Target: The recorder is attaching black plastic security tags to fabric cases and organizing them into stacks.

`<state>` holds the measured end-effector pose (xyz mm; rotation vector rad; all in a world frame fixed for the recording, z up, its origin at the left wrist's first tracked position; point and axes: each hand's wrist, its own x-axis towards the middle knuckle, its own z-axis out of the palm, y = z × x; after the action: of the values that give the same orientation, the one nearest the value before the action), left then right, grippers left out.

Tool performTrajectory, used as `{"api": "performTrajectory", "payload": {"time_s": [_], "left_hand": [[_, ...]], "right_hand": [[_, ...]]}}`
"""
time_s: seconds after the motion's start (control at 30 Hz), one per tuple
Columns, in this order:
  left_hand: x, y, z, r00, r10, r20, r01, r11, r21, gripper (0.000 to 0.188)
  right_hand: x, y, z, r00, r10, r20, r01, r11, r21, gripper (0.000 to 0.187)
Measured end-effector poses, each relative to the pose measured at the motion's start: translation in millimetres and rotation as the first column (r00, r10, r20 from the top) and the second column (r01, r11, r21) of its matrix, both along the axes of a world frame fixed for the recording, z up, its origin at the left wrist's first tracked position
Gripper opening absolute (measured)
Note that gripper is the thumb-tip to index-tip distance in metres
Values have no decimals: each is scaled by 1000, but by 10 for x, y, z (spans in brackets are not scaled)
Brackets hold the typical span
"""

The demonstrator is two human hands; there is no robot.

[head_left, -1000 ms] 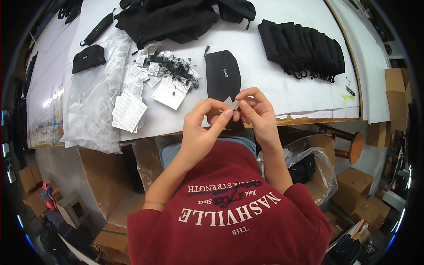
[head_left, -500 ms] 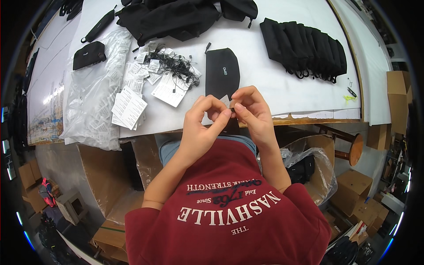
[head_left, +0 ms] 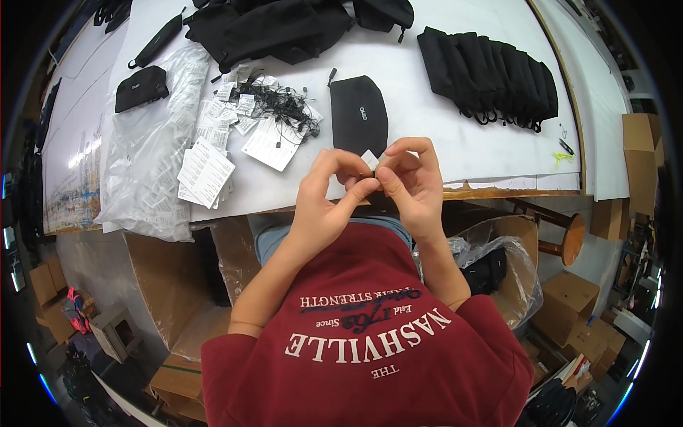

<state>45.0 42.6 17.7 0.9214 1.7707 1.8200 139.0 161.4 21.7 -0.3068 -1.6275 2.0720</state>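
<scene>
Left hand (head_left: pixel 326 186) and right hand (head_left: pixel 414 186) pinch a small dark piece (head_left: pixel 373 174) in a nearly closed grip — presumably to steady something so tiny. The black pouch (head_left: pixel 358 117) lies at twelve o'clock on the worktop (head_left: pixel 409 78), lower end hidden; how the white tag (head_left: pixel 369 159) attaches is unclear.
</scene>
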Motion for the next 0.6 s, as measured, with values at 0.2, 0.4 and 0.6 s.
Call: {"api": "performTrajectory", "payload": {"time_s": [0.2,0.4,0.6], "left_hand": [[82,8,-155,994,71,81,-79,992,100,24],[-1,-56,-86,962,-33,272,11,996,83,17],[-111,-91,-68,998,-65,24,65,998,-13,11]], "right_hand": [[-23,-231,-93,985,-170,-34,167,982,-86,17],[-68,-223,-102,996,-39,-79,25,984,-179,11],[-35,-28,-54,997,72,32,-54,926,-373,5]]}}
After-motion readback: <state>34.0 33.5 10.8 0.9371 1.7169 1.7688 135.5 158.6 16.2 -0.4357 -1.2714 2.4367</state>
